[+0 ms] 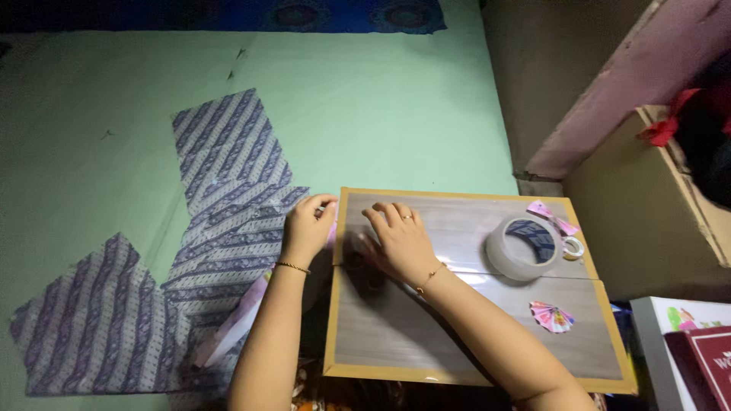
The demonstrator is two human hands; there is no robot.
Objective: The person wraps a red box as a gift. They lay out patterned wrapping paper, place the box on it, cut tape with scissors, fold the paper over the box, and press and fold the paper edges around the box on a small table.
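Note:
My right hand (397,237) lies flat, fingers spread, on the left part of a grey wood-grain board (426,320) with a tan frame. My left hand (307,225) curls at the board's left edge, fingertips pinched on something small and pale that I cannot make out. A large roll of clear tape (524,248) stands on the board to the right. A folded pink paper fan (551,316) lies nearer me on the board. A pink paper bow (551,215) and a small tape roll (573,247) sit at the far right corner.
Purple striped cloth pieces (228,198) lie on a green sheet (381,99) to the left. A cardboard box (647,205) with a red ribbon (670,125) stands at the right, with books (697,358) below it. A pink patterned paper strip (236,320) lies by my left forearm.

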